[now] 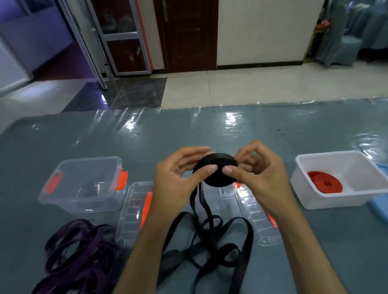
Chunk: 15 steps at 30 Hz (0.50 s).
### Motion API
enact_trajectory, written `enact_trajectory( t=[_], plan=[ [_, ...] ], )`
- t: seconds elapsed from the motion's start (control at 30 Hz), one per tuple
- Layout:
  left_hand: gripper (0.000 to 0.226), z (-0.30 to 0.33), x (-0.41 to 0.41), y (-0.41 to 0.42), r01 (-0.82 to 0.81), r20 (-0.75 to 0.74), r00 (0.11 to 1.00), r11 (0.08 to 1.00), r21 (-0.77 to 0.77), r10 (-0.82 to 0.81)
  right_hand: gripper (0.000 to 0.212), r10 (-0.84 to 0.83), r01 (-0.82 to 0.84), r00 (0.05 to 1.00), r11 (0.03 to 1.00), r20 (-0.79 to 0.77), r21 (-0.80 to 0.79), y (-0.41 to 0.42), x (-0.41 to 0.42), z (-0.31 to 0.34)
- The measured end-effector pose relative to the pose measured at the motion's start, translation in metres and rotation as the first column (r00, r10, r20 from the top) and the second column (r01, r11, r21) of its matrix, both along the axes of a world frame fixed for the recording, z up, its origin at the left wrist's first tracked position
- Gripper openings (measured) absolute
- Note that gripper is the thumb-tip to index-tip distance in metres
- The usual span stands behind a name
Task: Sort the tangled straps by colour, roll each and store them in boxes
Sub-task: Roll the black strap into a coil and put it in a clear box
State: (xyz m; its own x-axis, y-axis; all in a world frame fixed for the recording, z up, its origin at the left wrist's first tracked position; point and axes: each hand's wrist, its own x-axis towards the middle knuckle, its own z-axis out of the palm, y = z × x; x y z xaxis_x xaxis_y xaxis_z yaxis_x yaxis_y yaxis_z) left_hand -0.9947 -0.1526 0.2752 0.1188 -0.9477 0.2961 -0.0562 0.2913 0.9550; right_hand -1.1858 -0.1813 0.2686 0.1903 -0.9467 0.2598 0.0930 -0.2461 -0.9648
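Red strap [324, 182] rolled and boxed; both hands — left hand [179, 178], right hand [258, 174] — pinch the half-wound black roll [216, 175]; purple strap [74, 262] untouched.

Both forearms come into sight bare right up to the lower edge of view, no sleeve showing on either. The left hand [177, 183] and right hand [260, 176] are ungloved, with short, plain, unpainted nails.
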Motion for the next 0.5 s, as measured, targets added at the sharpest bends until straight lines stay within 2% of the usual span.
enact_trajectory(
  t=[0.1,0.17,0.27,0.4,0.47,0.5],
  plan=[
    [0.031,-0.004,0.014,-0.004,0.057,0.008,0.998,0.998,-0.036,-0.057,0.024,-0.089,0.090,0.996,0.993,0.013,-0.074,0.003,0.013,0.002],
    [0.032,-0.006,0.028,-0.006,0.079,0.010,0.997,0.995,-0.055,-0.079,0.018,-0.084,0.083,0.997,0.995,0.001,-0.052,0.005,0.024,0.003],
    [0.028,-0.011,0.041,-0.007,0.046,-0.051,0.998,0.999,-0.027,-0.048,0.027,-0.043,0.041,0.996,0.999,-0.083,-0.024,0.004,0.039,0.003],
    [0.031,-0.021,0.057,-0.010,0.092,-0.118,0.988,0.995,-0.042,-0.096,0.027,-0.146,0.136,0.985,0.985,-0.091,-0.102,0.011,0.059,0.005],
    [0.033,-0.021,0.066,-0.010,0.148,-0.131,0.980,0.988,-0.038,-0.152,0.019,-0.166,0.161,0.983,0.985,-0.081,-0.067,0.015,0.065,0.001],
    [0.031,-0.022,0.069,-0.008,0.154,-0.134,0.979,0.988,-0.029,-0.156,0.025,-0.167,0.163,0.982,0.985,-0.090,-0.049,0.017,0.066,-0.003]
  ],
)
